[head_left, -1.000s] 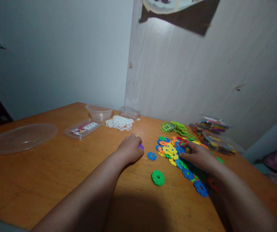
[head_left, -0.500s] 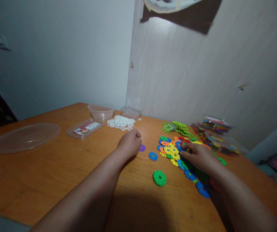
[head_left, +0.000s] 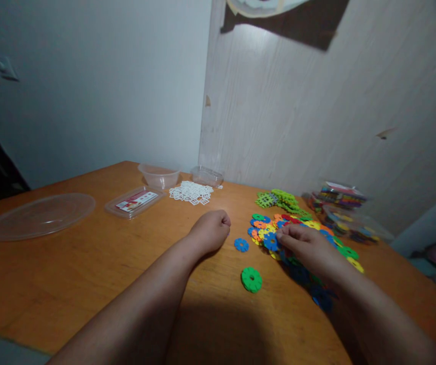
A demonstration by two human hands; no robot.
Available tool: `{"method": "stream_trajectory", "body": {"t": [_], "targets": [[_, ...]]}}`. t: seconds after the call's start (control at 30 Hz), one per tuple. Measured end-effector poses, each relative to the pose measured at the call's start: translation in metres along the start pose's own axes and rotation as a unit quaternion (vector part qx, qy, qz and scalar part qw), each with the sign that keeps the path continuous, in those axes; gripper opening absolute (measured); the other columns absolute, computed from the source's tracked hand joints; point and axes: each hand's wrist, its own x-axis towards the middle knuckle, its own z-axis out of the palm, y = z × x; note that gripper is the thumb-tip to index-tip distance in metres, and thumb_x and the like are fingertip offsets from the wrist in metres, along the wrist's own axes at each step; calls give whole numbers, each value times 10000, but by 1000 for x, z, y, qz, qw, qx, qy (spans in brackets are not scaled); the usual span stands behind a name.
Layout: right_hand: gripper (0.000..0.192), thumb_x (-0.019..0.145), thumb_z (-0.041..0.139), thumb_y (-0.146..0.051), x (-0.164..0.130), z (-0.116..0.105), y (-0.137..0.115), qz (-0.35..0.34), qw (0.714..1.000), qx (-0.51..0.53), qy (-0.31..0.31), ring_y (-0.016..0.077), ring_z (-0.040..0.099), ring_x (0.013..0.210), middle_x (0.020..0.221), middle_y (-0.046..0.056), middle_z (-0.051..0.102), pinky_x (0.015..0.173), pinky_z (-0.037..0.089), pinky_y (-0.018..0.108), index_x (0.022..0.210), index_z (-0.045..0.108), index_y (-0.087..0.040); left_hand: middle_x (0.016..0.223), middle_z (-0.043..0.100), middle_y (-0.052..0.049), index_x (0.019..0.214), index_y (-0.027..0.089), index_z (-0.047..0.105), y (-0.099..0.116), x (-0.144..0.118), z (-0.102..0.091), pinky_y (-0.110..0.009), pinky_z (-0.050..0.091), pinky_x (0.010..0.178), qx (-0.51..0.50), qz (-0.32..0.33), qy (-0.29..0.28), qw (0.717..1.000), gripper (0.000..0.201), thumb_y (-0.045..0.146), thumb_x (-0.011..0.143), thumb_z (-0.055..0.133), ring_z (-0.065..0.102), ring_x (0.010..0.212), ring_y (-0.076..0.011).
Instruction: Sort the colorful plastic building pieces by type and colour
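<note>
**Plastic on varnished wood**

I see a smooth orange-brown wooden table [head_left: 69, 274] with a soft sheen. Bright, matt plastic discs [head_left: 275, 235] lie heaped toward its right edge; clear glossy plastic tubs [head_left: 159, 176] and a transparent round lid [head_left: 39, 215] sit near its far-left edge.

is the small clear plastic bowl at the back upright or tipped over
Upright: the small clear plastic bowl sits on its base on the orange wooden table, rim facing up.
</note>
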Motion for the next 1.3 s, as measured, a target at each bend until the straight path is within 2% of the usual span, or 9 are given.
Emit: {"method": "stream_trajectory", "body": {"t": [0.13,0.37,0.43,0.53,0.63,0.73,0.97,1.13,1.3], "targets": [[261,837,550,-402,-2,19,-3,12,997,-1,-82,121,427,512,565,-19,527,483,294,245,679,594,-199,882,727,-50,841,177,685,2,-3,5,-254,446,687,0,31,-22,999,190,136,790,506,629,804,-170],[226,840,545,-347,-1,30,1,1,994,-49,-95,116,445,495,568,-15,554,472,299,243,688,617,-196,871,716,-33,885,193,725,6,-7,10,-240,414,636,16,86,-74,993,206,190,767,556,608,766,-162],[235,840,539,-360,1,22,3,-19,996,-60,-67,131,479,530,584,-11,568,494,317,250,691,623,-198,846,705,-31,885,201,735,9,-9,8,-241,400,615,33,104,-94,990,206,220,769,566,599,743,-161],[225,822,546,-385,6,-2,14,-39,994,-96,23,167,548,640,679,5,624,562,366,263,777,669,-201,857,697,-37,931,222,748,12,-12,7,-248,380,589,59,125,-105,985,230,298,784,588,594,737,-168],[265,804,552,-413,12,-31,32,3,976,-172,131,184,545,624,662,8,625,549,353,277,871,710,-210,901,694,-43,985,251,755,12,-13,9,-256,379,598,87,135,-94,982,262,327,788,599,600,765,-179],[272,786,562,-402,15,-53,51,27,959,-226,168,193,543,591,630,19,628,533,344,288,875,729,-207,924,694,-49,997,269,755,10,-12,10,-266,388,617,104,132,-77,983,260,341,806,593,608,790,-192],[292,751,635,-370,14,-69,66,39,962,-252,95,215,613,663,697,29,677,577,399,293,978,739,-218,1014,707,-57,980,263,738,6,-9,10,-288,416,672,132,86,-44,987,245,252,803,569,629,873,-215],[448,746,686,-508,11,-68,65,68,965,-249,39,214,614,656,730,35,677,546,390,288,1079,712,-209,1023,712,-65,962,247,727,3,-8,13,-294,434,688,127,76,-32,989,236,240,796,560,635,899,-224],[371,752,687,-462,12,-61,57,72,952,-299,5,218,643,709,797,39,705,570,394,283,1035,696,-222,1023,722,-67,969,233,724,5,-6,9,-285,443,712,114,43,-21,992,248,217,798,545,642,900,-215]]}}
